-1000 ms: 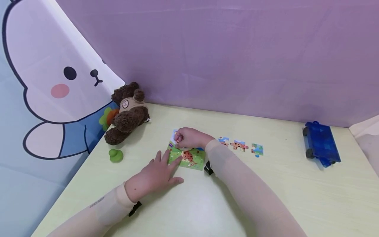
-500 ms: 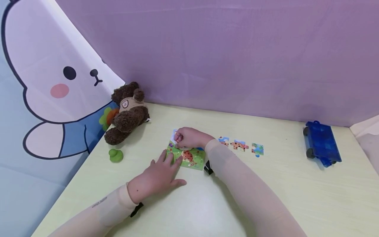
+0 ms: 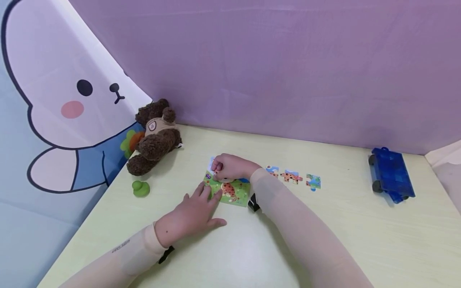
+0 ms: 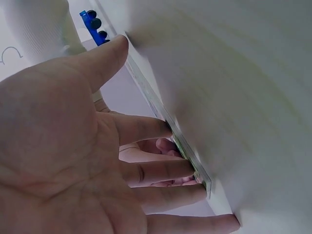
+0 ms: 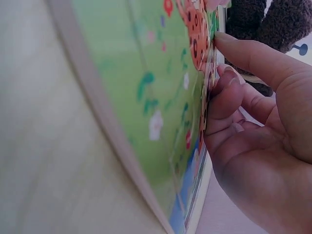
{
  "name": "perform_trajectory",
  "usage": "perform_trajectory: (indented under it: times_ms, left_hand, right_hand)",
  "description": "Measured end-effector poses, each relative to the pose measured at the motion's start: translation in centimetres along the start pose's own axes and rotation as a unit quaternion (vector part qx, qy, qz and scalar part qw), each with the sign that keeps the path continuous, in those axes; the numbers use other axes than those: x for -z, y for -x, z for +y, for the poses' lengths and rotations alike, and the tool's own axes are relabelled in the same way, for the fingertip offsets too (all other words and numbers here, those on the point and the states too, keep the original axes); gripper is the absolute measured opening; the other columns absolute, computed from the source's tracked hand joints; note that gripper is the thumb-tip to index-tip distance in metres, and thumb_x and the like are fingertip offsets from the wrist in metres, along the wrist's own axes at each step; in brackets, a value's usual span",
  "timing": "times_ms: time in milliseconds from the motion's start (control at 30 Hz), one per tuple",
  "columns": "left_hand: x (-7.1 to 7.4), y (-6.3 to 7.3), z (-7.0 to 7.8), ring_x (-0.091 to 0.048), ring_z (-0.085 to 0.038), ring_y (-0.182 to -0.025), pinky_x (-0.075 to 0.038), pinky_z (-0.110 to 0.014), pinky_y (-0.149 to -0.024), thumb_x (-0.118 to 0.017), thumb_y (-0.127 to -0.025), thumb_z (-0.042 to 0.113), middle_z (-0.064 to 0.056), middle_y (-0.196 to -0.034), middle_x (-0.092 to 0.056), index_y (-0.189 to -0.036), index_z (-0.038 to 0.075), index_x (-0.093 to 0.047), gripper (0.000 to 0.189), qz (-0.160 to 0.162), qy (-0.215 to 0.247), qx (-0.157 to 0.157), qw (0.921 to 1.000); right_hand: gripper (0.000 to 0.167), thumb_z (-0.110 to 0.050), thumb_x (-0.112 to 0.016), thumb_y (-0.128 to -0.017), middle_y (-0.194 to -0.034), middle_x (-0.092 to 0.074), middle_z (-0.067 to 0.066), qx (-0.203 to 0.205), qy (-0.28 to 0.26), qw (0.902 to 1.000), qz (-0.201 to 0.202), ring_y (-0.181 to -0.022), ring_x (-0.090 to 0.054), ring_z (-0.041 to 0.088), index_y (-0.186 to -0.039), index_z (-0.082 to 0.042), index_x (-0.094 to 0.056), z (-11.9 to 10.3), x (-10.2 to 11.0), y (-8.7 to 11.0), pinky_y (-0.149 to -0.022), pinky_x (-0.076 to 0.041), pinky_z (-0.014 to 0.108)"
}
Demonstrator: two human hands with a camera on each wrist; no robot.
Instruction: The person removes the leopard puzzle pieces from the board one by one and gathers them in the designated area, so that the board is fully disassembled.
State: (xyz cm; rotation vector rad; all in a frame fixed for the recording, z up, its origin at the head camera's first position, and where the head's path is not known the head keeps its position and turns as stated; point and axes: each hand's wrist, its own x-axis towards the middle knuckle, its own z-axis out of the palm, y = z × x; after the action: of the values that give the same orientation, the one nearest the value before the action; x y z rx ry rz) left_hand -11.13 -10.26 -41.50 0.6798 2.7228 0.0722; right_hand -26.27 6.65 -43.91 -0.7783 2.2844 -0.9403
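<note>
A leopard jigsaw puzzle [image 3: 238,197] with a green meadow lies in the middle of the table. Over its upper left part is my right hand [image 3: 234,167], its fingers curled down. In the right wrist view, thumb [image 5: 246,53] and bent fingers pinch at a spotted puzzle piece [image 5: 209,83], mostly hidden by them. My left hand [image 3: 191,218] lies spread at the puzzle's lower left; its straight fingertips touch the edge, as the left wrist view also shows. Loose puzzle pieces [image 3: 291,177] lie in a row to the right, one partly behind the right sleeve.
A brown teddy bear [image 3: 156,140] leans at the back left, with a green rubber duck [image 3: 141,189] in front of it. At the far right stands a blue toy cart [image 3: 392,175]. A purple cloth [image 3: 273,72] closes off the table's back edge.
My left hand has slid slightly to the right along the puzzle's edge, its fingers drawn a little closer together. The right hand stays almost still over the puzzle.
</note>
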Motion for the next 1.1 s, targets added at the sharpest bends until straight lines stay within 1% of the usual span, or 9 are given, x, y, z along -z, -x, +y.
perform_trajectory:
  times_ms: [200, 367, 567, 833, 933, 1100]
  left_hand:
    - [0.05, 0.11, 0.02, -0.034, -0.059, -0.155, -0.048, -0.081, -0.107, -0.061, -0.100, 0.067, -0.031, -0.168, -0.035, -0.165, 0.010, -0.040, 0.089, 0.003, -0.009, -0.003, 0.9999]
    - [0.16, 0.24, 0.06, -0.038, -0.062, -0.151, -0.051, -0.079, -0.105, -0.061, -0.101, 0.066, -0.030, -0.165, -0.040, -0.165, 0.011, -0.042, 0.086, 0.008, -0.020, -0.004, 0.9998]
    - [0.23, 0.37, 0.01, -0.042, -0.069, -0.144, -0.052, -0.079, -0.103, -0.064, -0.100, 0.064, -0.029, -0.160, -0.044, -0.164, 0.011, -0.042, 0.086, 0.013, -0.019, -0.006, 0.9997]
    - [0.04, 0.35, -0.08, -0.042, -0.065, -0.145, -0.052, -0.080, -0.102, -0.063, -0.101, 0.064, -0.029, -0.161, -0.044, -0.164, 0.010, -0.043, 0.086, 0.017, -0.022, -0.010, 0.9996]
    - [0.02, 0.33, -0.06, -0.041, -0.065, -0.147, -0.051, -0.080, -0.103, -0.063, -0.101, 0.064, -0.029, -0.162, -0.043, -0.165, 0.010, -0.041, 0.086, 0.015, -0.018, -0.008, 0.9997]
    - [-0.17, 0.21, -0.08, -0.039, -0.065, -0.148, -0.050, -0.081, -0.105, -0.061, -0.101, 0.066, -0.030, -0.163, -0.042, -0.166, 0.011, -0.040, 0.087, 0.012, -0.019, -0.006, 0.9997]
  right_hand:
    - [0.018, -0.019, -0.075, -0.101, -0.109, -0.066, 0.003, 0.003, -0.008, 0.9999, -0.005, -0.099, -0.059, 0.016, -0.116, -0.011, -0.068, 0.12, 0.03, 0.06, -0.092, -0.053, 0.027]
    - [0.014, -0.018, -0.074, -0.101, -0.108, -0.068, 0.002, 0.008, 0.001, 0.9999, -0.007, -0.099, -0.060, 0.015, -0.113, -0.013, -0.069, 0.03, 0.11, 0.09, -0.091, -0.054, 0.026]
    - [0.021, -0.019, -0.074, -0.101, -0.109, -0.067, 0.003, -0.004, -0.011, 0.9999, -0.009, -0.099, -0.060, 0.015, -0.119, -0.011, -0.065, -0.03, 0.07, 0.05, -0.091, -0.054, 0.027]
    - [0.019, -0.021, -0.073, -0.102, -0.108, -0.067, 0.002, -0.006, 0.007, 0.9999, -0.014, -0.097, -0.060, 0.014, -0.118, -0.012, -0.068, -0.10, 0.16, -0.17, -0.092, -0.053, 0.028]
    - [0.018, -0.021, -0.073, -0.102, -0.107, -0.067, 0.001, -0.006, -0.004, 0.9999, -0.015, -0.096, -0.059, 0.014, -0.117, -0.012, -0.067, -0.04, 0.18, -0.10, -0.089, -0.053, 0.026]
    - [0.016, -0.019, -0.071, -0.103, -0.103, -0.065, 0.000, -0.005, -0.043, 0.9989, -0.015, -0.090, -0.058, 0.013, -0.117, -0.013, -0.066, 0.28, 0.22, 0.06, -0.079, -0.052, 0.023]
